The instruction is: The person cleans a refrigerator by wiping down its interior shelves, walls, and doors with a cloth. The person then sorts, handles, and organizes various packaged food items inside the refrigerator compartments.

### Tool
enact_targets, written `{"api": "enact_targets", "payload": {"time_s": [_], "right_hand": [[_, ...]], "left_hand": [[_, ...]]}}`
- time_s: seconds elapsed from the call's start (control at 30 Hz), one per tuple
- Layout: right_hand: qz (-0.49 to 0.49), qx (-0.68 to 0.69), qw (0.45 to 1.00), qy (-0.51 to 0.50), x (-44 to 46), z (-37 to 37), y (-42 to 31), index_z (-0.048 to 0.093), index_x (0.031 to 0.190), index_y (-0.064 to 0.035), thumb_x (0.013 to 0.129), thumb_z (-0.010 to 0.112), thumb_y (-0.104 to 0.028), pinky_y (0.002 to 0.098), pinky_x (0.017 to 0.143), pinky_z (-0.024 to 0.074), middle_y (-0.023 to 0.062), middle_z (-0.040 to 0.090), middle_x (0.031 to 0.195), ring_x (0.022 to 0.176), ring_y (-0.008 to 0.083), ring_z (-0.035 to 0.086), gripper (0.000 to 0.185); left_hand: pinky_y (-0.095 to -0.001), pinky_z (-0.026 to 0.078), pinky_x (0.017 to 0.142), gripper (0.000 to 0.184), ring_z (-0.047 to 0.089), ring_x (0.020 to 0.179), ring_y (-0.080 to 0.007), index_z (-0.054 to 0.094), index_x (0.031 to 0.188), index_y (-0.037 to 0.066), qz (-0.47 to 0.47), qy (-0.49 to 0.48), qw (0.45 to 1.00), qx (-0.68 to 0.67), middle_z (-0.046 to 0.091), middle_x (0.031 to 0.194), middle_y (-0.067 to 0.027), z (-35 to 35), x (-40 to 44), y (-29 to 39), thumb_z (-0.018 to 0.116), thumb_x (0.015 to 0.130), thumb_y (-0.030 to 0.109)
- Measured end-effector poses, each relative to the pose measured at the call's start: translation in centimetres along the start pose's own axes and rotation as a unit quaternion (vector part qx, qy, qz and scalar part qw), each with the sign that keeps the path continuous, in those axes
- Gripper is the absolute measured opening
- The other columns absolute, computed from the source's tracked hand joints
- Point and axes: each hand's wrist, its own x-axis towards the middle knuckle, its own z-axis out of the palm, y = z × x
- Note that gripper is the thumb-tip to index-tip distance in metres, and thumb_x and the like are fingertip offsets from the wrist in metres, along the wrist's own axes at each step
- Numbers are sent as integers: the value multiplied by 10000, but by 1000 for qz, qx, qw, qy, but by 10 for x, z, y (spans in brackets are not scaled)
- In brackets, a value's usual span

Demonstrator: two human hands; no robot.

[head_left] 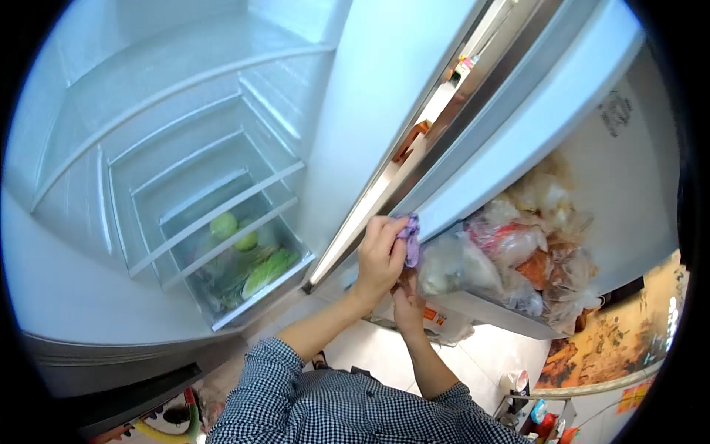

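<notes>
My left hand (379, 259) is closed on a crumpled purple cloth (410, 238), holding it against the edge of a white panel (473, 185) of the refrigerator. Just below and to the right is my right hand (406, 302), raised close to the cloth and to the lower end of that panel. Its fingers are partly hidden, so I cannot make out whether they grip anything. Right of both hands, a clear plastic bag (451, 265) of pale food lies at the front of a heap of bagged food (529, 244) in a white compartment.
The left compartment has a glass shelf (185, 70) and a clear bottom drawer (262, 300) holding green vegetables (268, 272) and round green produce (224, 226). A metal-trimmed door edge (414, 159) stands between the compartments. Tiled floor (481, 362) and a patterned orange surface (621, 325) lie below.
</notes>
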Motion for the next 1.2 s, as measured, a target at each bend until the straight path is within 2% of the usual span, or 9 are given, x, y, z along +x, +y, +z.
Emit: {"api": "enact_targets", "payload": {"time_s": [0.2,0.37,0.53,0.7,0.8,0.9,1.1,1.17,1.2], "right_hand": [[-76,46,994,62,6,8,-2,558,1147,-10,838,557,-78,315,903,405,117,607,1116,1040,211,552,317],[-55,31,996,70,4,5,11,574,1128,-23,831,593,-116,318,872,432,106,610,1101,1020,206,560,312],[-59,43,993,93,2,12,12,587,1086,-26,833,602,-168,338,820,456,128,608,1066,979,242,572,290],[-28,-224,974,-24,-9,4,16,391,1322,11,851,526,-47,266,886,437,121,474,1318,1139,161,508,493],[53,-122,991,-8,-5,4,-15,454,1196,22,833,515,-85,314,861,434,154,510,1203,1075,229,519,384],[-10,-60,994,88,-2,15,-5,579,962,18,804,520,-137,424,830,417,213,603,940,925,383,550,229],[-49,-22,996,72,1,15,4,536,1106,15,800,520,-77,339,768,445,188,585,975,935,287,572,320],[10,18,999,25,2,8,-8,430,1261,14,793,497,4,302,834,443,151,481,1221,1086,244,525,473],[15,29,999,16,-6,7,-13,411,1298,14,795,488,28,292,854,445,140,464,1284,1124,231,517,510]], "left_hand": [[-357,472,676,309,567,802,-295,601,1022,34,260,15,965,-9,546,908,-138,11,103,72,582,728,-59],[-381,469,669,251,558,799,-302,608,953,74,470,136,872,-2,544,879,-124,38,209,154,603,718,-16],[-383,461,715,193,553,841,-285,617,930,84,484,162,859,43,569,923,-100,50,272,234,604,754,6],[-361,466,727,244,556,867,-293,637,978,74,516,223,825,59,577,953,-111,56,231,159,620,753,-18],[-358,482,719,277,565,872,-301,653,995,64,447,150,877,97,577,994,-136,37,145,70,637,733,-23],[-372,503,689,311,581,842,-314,654,1001,66,357,94,918,143,564,1002,-139,20,52,-20,639,707,-34],[-383,486,697,283,576,835,-303,647,978,69,85,-83,976,184,539,984,-181,-23,-63,-92,611,726,-54],[-379,507,723,189,609,820,-266,627,978,47,-194,-58,979,-27,588,958,-140,-33,-77,-95,575,804,-8],[-377,512,735,169,616,818,-259,621,982,41,-364,4,906,-217,602,943,-124,-37,-79,-97,563,826,8]]}}
